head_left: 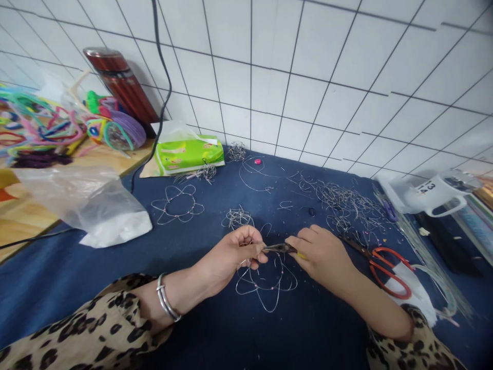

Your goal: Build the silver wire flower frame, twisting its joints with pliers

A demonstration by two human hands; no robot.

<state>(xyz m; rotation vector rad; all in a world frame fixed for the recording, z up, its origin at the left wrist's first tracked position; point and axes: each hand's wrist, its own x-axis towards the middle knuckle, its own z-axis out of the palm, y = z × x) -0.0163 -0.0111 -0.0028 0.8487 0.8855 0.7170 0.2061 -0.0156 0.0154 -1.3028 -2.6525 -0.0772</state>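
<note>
My left hand (244,247) pinches the upper part of a wire flower (268,298), whose thin silvery petals and small pink beads hang below my fingers. My right hand (318,254) is wrapped round a pair of pliers (281,247), a bit of yellow handle showing at the palm. The pliers' jaws point left and meet the wire at my left fingertips; the exact grip point is hidden. A second wire flower (177,204) with pink beads lies flat on the dark blue cloth, up and to the left.
Wire scraps (342,200) spread at the right, with a smaller wire bundle (238,218) behind my hands. Red-handled scissors (391,272) lie beside my right forearm. A white mug (435,195), tissue pack (188,154), plastic bag (96,205), red thermos (123,85) and black cable (164,82) stand around.
</note>
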